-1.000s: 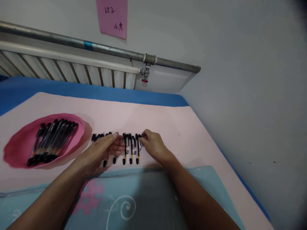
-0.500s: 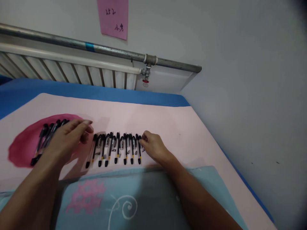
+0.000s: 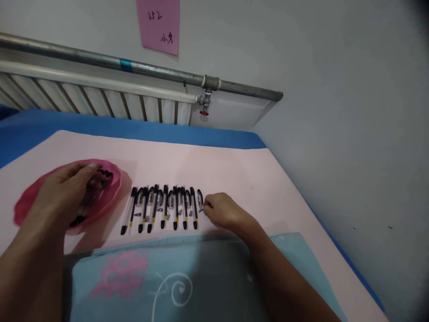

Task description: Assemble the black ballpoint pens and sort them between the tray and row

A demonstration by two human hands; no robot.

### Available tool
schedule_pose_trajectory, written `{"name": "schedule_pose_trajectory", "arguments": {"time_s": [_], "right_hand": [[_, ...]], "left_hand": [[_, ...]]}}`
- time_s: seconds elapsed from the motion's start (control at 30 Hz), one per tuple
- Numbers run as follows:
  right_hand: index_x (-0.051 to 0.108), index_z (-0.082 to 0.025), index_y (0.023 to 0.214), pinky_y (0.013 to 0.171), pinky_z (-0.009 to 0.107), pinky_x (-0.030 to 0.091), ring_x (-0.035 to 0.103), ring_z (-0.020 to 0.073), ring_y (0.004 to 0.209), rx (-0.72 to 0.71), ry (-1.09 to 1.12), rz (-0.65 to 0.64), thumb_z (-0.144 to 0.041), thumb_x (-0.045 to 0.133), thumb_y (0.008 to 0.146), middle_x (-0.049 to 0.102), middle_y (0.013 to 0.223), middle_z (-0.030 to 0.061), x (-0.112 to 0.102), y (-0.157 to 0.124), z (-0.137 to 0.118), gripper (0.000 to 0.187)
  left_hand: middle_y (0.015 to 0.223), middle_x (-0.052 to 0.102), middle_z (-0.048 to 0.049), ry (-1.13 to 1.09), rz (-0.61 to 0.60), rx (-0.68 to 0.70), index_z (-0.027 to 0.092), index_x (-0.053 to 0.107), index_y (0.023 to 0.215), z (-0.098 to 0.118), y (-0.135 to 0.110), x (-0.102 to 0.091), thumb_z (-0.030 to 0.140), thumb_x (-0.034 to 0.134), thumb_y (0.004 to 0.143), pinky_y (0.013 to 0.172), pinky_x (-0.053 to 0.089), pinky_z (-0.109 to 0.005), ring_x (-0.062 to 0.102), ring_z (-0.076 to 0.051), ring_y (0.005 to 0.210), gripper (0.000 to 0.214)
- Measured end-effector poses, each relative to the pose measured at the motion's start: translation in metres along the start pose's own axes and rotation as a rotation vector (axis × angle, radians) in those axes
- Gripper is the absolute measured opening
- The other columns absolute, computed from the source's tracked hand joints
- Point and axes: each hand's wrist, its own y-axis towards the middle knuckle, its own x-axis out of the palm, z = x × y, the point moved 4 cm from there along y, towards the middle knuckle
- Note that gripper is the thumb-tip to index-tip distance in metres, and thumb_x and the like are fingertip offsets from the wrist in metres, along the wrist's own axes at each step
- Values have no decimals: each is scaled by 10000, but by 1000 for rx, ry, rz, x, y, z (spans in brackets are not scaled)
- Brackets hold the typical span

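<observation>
Several black pens (image 3: 161,208) lie side by side in a row on the pink sheet (image 3: 214,165), caps pointing away from me. My right hand (image 3: 223,211) rests at the right end of the row, fingers curled, next to a loose black cap (image 3: 200,199). My left hand (image 3: 63,194) is over the pink tray (image 3: 114,185) at the left, fingers bent down onto the pile of black pens (image 3: 87,202) in it. I cannot see whether it grips one.
A blue surface (image 3: 140,127) borders the pink sheet at the back and right. A radiator (image 3: 90,100) and metal pipe (image 3: 167,71) run along the wall, with a pink note (image 3: 159,24) above. A light blue patterned cloth (image 3: 174,281) lies nearest me.
My left hand has left the row of pens and moved left onto the pens in the pink tray. My right hand has slid slightly right, off the row's end.
</observation>
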Motion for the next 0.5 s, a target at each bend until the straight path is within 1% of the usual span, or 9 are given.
{"name": "schedule_pose_trajectory", "arguments": {"time_s": [0.13, 0.23, 0.3, 0.4, 0.5], "right_hand": [[633, -151, 647, 548, 223, 298, 524, 122, 603, -22, 22, -43, -148, 464, 721, 643, 686, 46, -1, -2, -2, 184], [634, -141, 717, 551, 227, 301, 526, 132, 622, 20, 27, 4, -157, 450, 745, 647, 726, 61, -2, 1, 2, 187], [625, -131, 811, 557, 230, 305, 527, 138, 641, 50, 34, 51, -177, 441, 771, 647, 768, 74, -1, 5, 5, 194], [599, -120, 922, 565, 231, 311, 532, 144, 664, 74, 50, 100, -216, 441, 802, 645, 801, 85, 2, 8, 7, 220], [606, -133, 911, 572, 225, 318, 541, 142, 678, 65, 63, 111, -215, 448, 804, 649, 821, 77, 6, 9, 6, 208]], "left_hand": [[660, 609, 6, 54, -11, -1, 217, 640, 738, 0, -1, 1, 402, 531, 668, 347, 340, -191, 498, -123, 500, 226], [625, 590, 11, 61, 3, 19, 205, 634, 724, 3, -3, 1, 395, 514, 682, 339, 315, -173, 486, -109, 477, 228], [604, 579, 17, 41, 22, 15, 200, 633, 721, 2, -2, 0, 392, 522, 675, 348, 335, -183, 485, -107, 463, 226], [584, 570, 27, -39, 41, -13, 203, 642, 749, -6, 6, -3, 404, 570, 628, 358, 378, -221, 495, -121, 453, 246], [562, 579, 28, -53, 97, 19, 203, 665, 787, -16, 18, -11, 377, 615, 590, 375, 390, -222, 513, -129, 467, 267]]}}
